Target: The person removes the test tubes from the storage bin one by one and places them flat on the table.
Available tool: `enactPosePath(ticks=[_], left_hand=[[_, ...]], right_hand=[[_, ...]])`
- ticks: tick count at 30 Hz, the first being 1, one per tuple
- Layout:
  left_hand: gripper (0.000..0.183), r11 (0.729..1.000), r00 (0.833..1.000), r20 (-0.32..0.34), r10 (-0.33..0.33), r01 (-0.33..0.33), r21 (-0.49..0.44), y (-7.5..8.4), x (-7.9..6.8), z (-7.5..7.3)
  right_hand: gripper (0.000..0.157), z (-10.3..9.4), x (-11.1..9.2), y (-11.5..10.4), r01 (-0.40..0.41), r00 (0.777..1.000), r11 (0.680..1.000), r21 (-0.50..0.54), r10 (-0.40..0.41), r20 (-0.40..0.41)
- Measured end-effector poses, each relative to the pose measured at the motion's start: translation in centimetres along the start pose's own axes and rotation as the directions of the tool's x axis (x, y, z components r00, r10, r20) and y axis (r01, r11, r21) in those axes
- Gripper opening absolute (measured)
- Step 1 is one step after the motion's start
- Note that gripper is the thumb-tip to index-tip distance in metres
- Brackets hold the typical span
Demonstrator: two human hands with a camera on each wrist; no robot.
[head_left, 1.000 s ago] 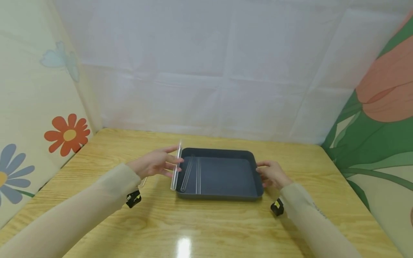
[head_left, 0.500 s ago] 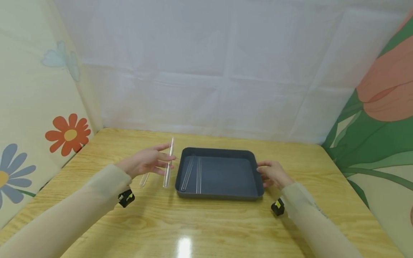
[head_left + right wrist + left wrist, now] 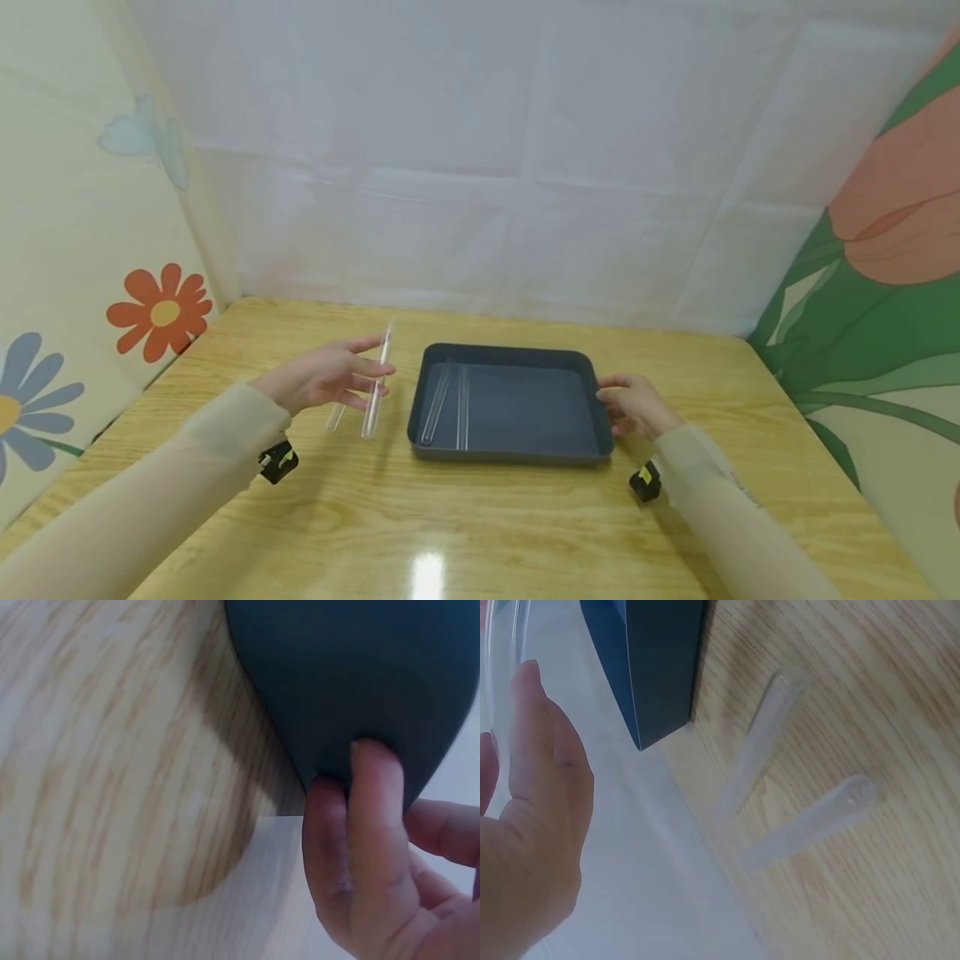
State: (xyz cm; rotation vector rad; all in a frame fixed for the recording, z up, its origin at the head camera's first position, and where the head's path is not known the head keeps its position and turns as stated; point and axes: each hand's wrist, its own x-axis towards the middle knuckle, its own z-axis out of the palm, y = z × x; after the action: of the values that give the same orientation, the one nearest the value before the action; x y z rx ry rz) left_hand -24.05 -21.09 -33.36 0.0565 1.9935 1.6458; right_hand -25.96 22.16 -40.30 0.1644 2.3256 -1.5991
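My left hand [image 3: 326, 377] holds a clear test tube [image 3: 372, 408] tilted above the table, left of the dark grey tray [image 3: 510, 457]. In the left wrist view, the held tube [image 3: 517, 634] shows only partly at the top left, by the fingers. Two more clear tubes [image 3: 761, 742] [image 3: 810, 825] lie on the wood there; the head view shows one tube [image 3: 335, 417] beneath the hand. Inside the tray, on its left side, are two tubes [image 3: 437, 404] [image 3: 462, 408]. My right hand [image 3: 633, 406] holds the tray's right side, fingertips [image 3: 375, 757] against the outer wall.
The wooden table [image 3: 480, 525] extends around the tray. A white cloth [image 3: 480, 167] hangs behind it, with flower-printed panels [image 3: 161, 312] at either side. Small black wrist cameras [image 3: 279, 461] sit under both sleeves.
My left hand, with the test tube, has moved left, from the tray's left rim to over the table. The right hand and tray have stayed in place.
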Motion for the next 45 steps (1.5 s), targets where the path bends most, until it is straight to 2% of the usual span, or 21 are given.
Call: enactPosePath(ticks=[8,25,37,45], left_hand=[[0.079,1.0,0.999,-0.052,0.001,-0.001,0.012,-1.0,-0.6,-1.4],[0.08,1.0,0.998,-0.064,-0.013,0.015,0.019,-1.6,-1.0,-3.8],[0.081,0.993,0.997,-0.074,-0.027,0.036,0.114,-2.1,-1.5,-4.8],[0.079,0.989,0.997,-0.069,-0.044,0.053,0.139,-2.2,-1.8,-5.6]], right_hand=[[0.044,0.1,0.0,0.1,-0.008,1.0,1.0,0.0,0.008,0.013],[0.042,-0.1,0.1,0.1,0.001,1.0,1.0,0.019,-0.001,0.027],[0.044,-0.2,-0.2,0.2,0.005,1.0,1.0,0.013,-0.006,0.025],[0.043,-0.2,-0.2,0.1,0.006,0.999,1.0,0.008,-0.006,0.032]])
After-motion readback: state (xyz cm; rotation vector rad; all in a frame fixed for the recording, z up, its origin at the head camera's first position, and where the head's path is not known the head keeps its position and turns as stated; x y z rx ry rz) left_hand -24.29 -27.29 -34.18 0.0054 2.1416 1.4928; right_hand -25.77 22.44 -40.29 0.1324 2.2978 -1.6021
